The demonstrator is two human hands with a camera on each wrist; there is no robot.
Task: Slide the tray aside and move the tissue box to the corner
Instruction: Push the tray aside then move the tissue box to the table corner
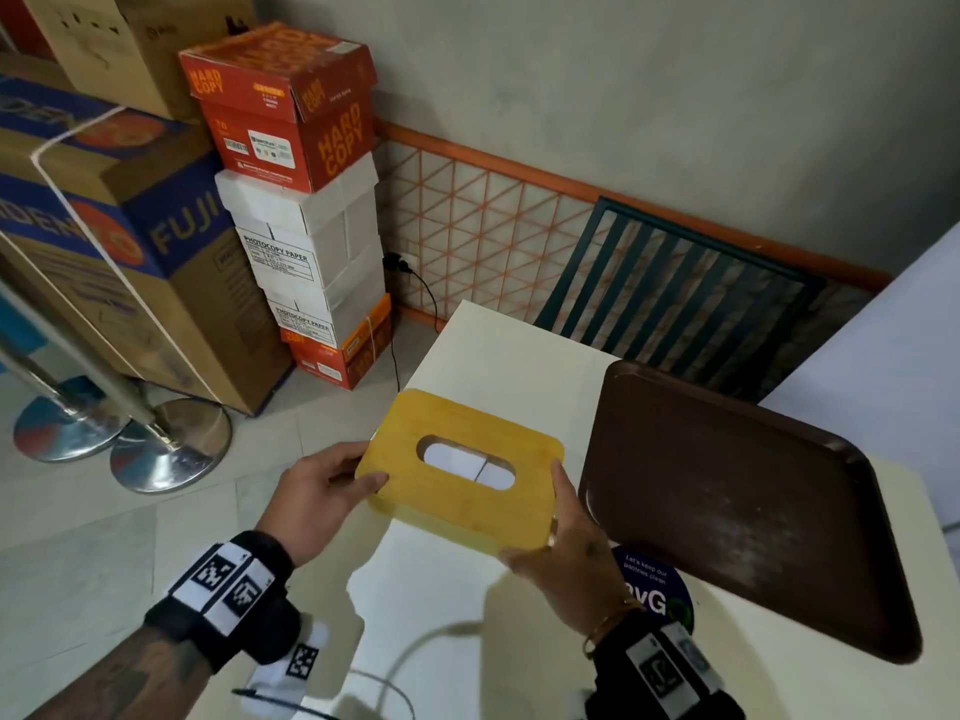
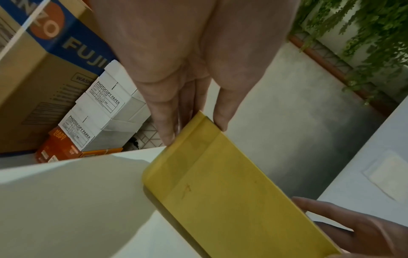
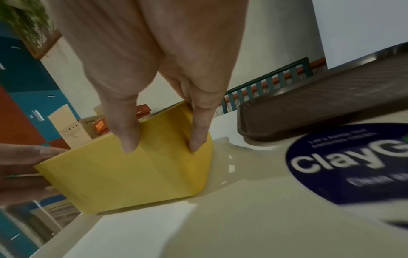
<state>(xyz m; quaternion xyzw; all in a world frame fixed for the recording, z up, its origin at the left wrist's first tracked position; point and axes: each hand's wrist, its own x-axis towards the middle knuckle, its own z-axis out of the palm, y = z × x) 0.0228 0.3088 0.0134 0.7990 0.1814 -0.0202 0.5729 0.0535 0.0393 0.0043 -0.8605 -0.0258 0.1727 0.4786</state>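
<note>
Tray (image 1: 737, 506), dark brown and bare, is the biggest item on the white counter (image 1: 498, 350): it lies skewed along the counter's right side, far corner near the far edge, and one near corner overhangs the counter's right edge. Near-left part of its rim sits over the edge of a round dark-blue sticker (image 1: 657, 589); in the right wrist view the sticker (image 3: 344, 165) reads "clayG", with the tray (image 3: 309, 111) just behind it. Tissue box (image 1: 462, 467), yellow with an oval slot on top and white tissue showing in the slot, is at the counter's left edge, roughly midway along it, just beside the tray and apart from it; its left end looks to stick out a little past the edge. Can't tell whether its base touches the counter; the right wrist view shows a thin shadow under it. Left hand (image 1: 317, 493) grips the box's left end, thumb on the top face and fingers curled round the end; in the left wrist view fingertips (image 2: 165, 134) press on the end wall of the box (image 2: 232, 192). Right hand (image 1: 566, 553) grips the near right corner, one finger along the right edge; in the right wrist view fingers (image 3: 130, 139) lie on the side wall of the box (image 3: 141, 176).
</note>
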